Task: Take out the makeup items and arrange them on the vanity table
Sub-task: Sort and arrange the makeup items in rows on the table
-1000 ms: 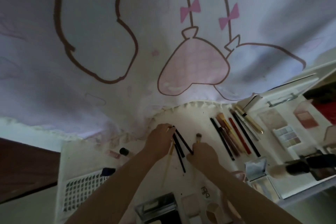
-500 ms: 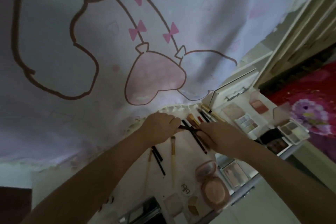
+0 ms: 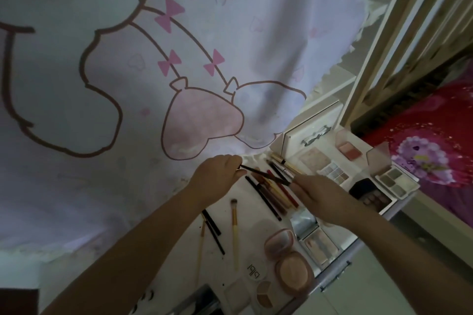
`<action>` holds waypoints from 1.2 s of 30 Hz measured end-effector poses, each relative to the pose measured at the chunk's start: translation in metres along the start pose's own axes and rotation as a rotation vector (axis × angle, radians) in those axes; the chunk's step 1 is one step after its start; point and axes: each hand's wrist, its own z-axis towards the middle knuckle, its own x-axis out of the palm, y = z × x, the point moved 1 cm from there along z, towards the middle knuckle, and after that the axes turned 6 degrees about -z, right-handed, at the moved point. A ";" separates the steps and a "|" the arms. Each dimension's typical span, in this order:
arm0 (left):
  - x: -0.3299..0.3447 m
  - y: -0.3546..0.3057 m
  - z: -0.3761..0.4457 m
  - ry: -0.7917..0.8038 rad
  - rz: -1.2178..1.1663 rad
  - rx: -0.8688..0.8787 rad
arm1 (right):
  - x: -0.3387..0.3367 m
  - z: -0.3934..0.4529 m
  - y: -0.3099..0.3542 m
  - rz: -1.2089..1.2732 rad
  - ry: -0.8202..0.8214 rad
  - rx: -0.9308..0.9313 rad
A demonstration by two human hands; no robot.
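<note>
Two hands are raised over the white vanity table [image 3: 258, 225]: a thin dark makeup pencil [image 3: 265, 174] is pinched at one end by the curled left hand [image 3: 217, 179] and at the other by the right hand [image 3: 317, 194]. Below it, between both hands, a row of slim pencils and brushes [image 3: 273, 193] is laid; a gold-handled brush [image 3: 234, 230] lies nearer the left forearm.

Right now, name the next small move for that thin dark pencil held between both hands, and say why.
Probably lower the dark pencil into the row of pencils and brushes beneath it. The left hand pinches one end, the right hand the other, and it hangs crosswise just above that neat row on the vanity table.
</note>
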 end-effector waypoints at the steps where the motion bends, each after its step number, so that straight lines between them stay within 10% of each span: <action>1: 0.000 0.000 -0.002 0.008 0.040 0.023 | 0.002 0.002 0.002 -0.013 0.015 -0.020; 21: 0.108 0.038 -0.003 0.529 0.027 0.229 | 0.113 0.092 0.001 -0.166 0.630 0.343; 36: 0.108 0.068 -0.055 0.458 -0.118 -0.085 | 0.138 0.088 -0.003 -0.278 0.479 0.365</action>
